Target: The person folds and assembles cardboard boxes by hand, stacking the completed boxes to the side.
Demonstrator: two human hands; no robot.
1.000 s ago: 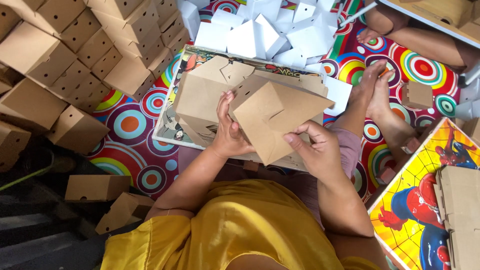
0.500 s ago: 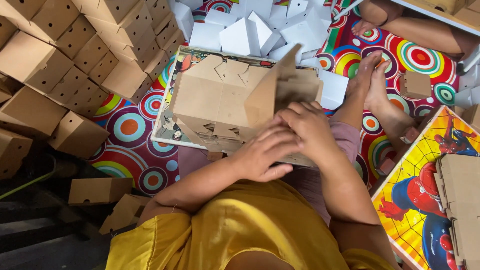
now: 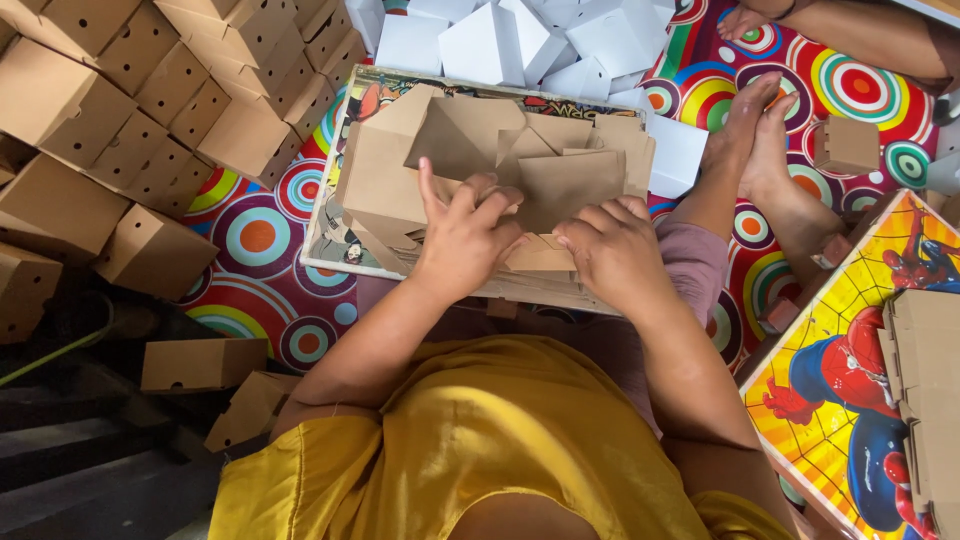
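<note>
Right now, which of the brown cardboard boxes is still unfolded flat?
The brown cardboard box under both hands lies flat on the board; those piled at left are folded up.

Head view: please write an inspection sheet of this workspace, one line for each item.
Surface: picture-printed board on the lap, over a mat with coloured circles.
Job's things: flat brown cardboard blank lying on the board.
Clutter: folded brown boxes piled at left; white boxes beyond the board.
Grippers: left hand and right hand both press on the blank.
Cables: nothing seen.
Surroundings: bare feet; another person's leg at top right.
</note>
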